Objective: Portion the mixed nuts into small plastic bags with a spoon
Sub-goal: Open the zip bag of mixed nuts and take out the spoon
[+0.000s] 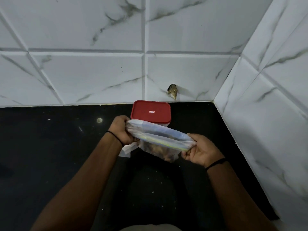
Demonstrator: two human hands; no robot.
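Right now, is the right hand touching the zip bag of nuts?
Touching. The head view shows the right hand pinching the right end of the zip bag at its seal strip, while the left hand grips the other end.

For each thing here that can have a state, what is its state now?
Zip bag: held in the air, nuts inside, top looks pressed together.
Red-lidded container: lid on, standing on the counter behind the bag.
Left hand: grips the bag's left end.
Right hand: pinches the bag's right end.
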